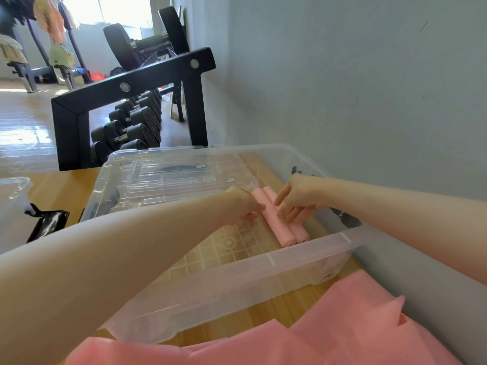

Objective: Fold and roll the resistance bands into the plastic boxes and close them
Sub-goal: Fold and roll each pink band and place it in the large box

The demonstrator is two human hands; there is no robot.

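Wooden surface (60,185) set against a grey wall; dumbbell rack (131,101) behind. Clear plastic box (263,272) placed open on it, lid (171,177) propped at its far side. Two rolled pink bands (286,230) laid side by side inside. Left hand (242,204) fingers curled on the nearer roll; right hand (297,198) fingers extended, pressed on the rolls. Loose pink bands (342,325) heaped in the foreground.

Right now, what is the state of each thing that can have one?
Plastic box: open, lid off.
Lid: off, lying behind the box.
Two pink rolls: rolled, side by side inside the box.
Loose pink bands: unrolled, outside the box.
Left hand: touching a roll.
Right hand: fingers straight, on the rolls.
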